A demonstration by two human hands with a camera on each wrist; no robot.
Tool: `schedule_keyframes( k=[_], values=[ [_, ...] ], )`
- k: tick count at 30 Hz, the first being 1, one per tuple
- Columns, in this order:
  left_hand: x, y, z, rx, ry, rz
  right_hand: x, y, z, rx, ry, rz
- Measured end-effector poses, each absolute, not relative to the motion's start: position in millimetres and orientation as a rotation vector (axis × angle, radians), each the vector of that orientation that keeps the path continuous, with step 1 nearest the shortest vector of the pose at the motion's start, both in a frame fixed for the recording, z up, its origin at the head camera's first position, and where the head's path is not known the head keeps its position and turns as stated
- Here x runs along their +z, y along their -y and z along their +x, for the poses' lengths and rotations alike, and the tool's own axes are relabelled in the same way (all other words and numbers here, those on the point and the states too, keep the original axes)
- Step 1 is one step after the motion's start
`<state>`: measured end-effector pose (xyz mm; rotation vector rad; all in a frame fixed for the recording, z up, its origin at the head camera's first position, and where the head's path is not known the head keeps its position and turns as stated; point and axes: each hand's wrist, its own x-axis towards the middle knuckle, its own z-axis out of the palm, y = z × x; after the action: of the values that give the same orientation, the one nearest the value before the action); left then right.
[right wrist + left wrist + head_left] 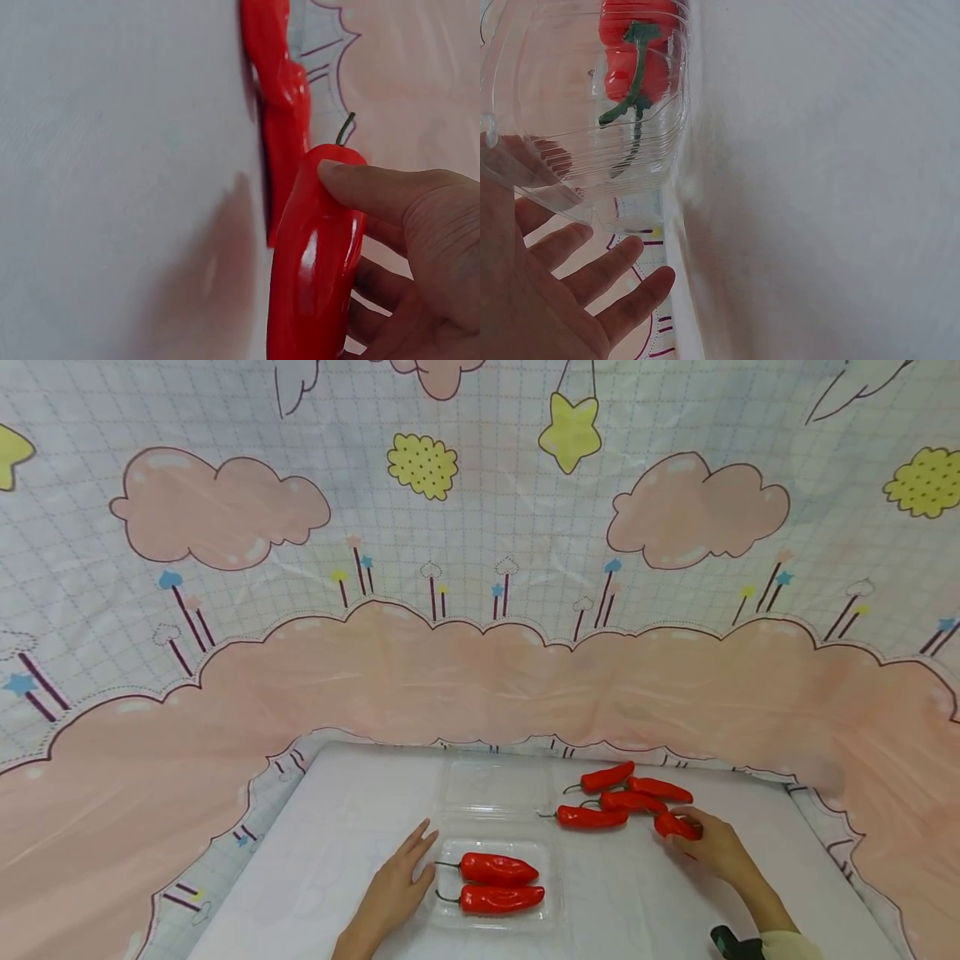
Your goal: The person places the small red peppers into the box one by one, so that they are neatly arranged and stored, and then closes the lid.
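Between the thumb and fingers of my right hand (708, 843) is a red pepper (311, 262), its green stem pointing up past the thumb in the right wrist view. Several more red peppers (592, 817) lie in a loose group just left of that hand. My left hand (393, 881) rests at the left side of a clear plastic clamshell box (498, 925), fingers spread and fairly straight. Inside the box's base, two red peppers (501, 900) lie side by side with stems to the left. Through the box wall in the left wrist view their green stems (639, 75) show.
The box's clear lid (495, 783) is folded back flat behind the base. A white table (322, 827) carries everything. Behind it hangs a cloth (480, 677) printed with clouds and stars. A dark strap or device (735, 943) sits at the right wrist.
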<state>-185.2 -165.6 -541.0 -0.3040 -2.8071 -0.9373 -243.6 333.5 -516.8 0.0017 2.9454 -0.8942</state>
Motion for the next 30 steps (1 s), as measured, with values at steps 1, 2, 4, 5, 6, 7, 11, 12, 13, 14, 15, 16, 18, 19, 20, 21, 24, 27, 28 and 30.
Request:
schedule_keyframes(
  k=[1,2,4,5,6,7,11,12,13,14,15,16,18,19,20,21,24,27,28,30],
  values=[
    [-541,166,-185,-0.941,2.806,-0.302,-515,-332,-243,-0.897,-2.958,-0.012],
    [-541,166,-185,-0.944,2.806,-0.300,-514,-331,-242,-0.899,-2.970,-0.022],
    [-542,166,-185,-0.946,2.806,-0.298,-512,-328,-240,-0.904,-2.986,-0.036],
    [-542,166,-185,-0.944,2.808,-0.296,-511,-327,-240,-0.908,-2.992,-0.043],
    [-542,166,-185,-0.944,2.808,-0.296,-510,-326,-239,-0.911,-2.997,-0.053],
    [-542,166,-185,-0.944,2.808,-0.297,-510,-325,-238,-0.915,-3.001,-0.056],
    [-542,166,-185,-0.950,2.806,-0.293,-506,-319,-236,-0.940,-3.010,-0.075],
    [-543,166,-185,-0.954,2.804,-0.292,-505,-318,-235,-0.948,-3.011,-0.080],
    [-543,166,-185,-0.956,2.803,-0.291,-504,-316,-235,-0.954,-3.014,-0.076],
    [-543,166,-185,-0.958,2.802,-0.290,-502,-314,-234,-0.962,-3.013,-0.078],
    [-543,166,-185,-0.958,2.801,-0.288,-500,-313,-233,-0.965,-3.011,-0.076],
    [-543,166,-185,-0.959,2.801,-0.286,-498,-311,-232,-0.970,-3.009,-0.083],
    [-543,165,-186,-0.956,2.804,-0.283,-495,-307,-229,-0.985,-2.998,-0.072],
    [-543,165,-186,-0.952,2.806,-0.282,-493,-305,-228,-0.990,-2.992,-0.066],
    [-543,165,-185,-0.950,2.808,-0.282,-491,-303,-227,-0.996,-2.985,-0.064],
    [-543,165,-185,-0.949,2.810,-0.280,-490,-301,-226,-0.997,-2.985,-0.064],
    [-543,165,-185,-0.946,2.815,-0.277,-486,-296,-223,-1.006,-2.986,-0.070],
    [-543,165,-185,-0.949,2.817,-0.276,-484,-291,-221,-1.017,-2.998,-0.086],
    [-543,165,-185,-0.948,2.819,-0.276,-483,-290,-220,-1.024,-2.995,-0.091],
    [-543,166,-184,-0.948,2.822,-0.277,-482,-287,-219,-1.035,-2.995,-0.094]
  ],
)
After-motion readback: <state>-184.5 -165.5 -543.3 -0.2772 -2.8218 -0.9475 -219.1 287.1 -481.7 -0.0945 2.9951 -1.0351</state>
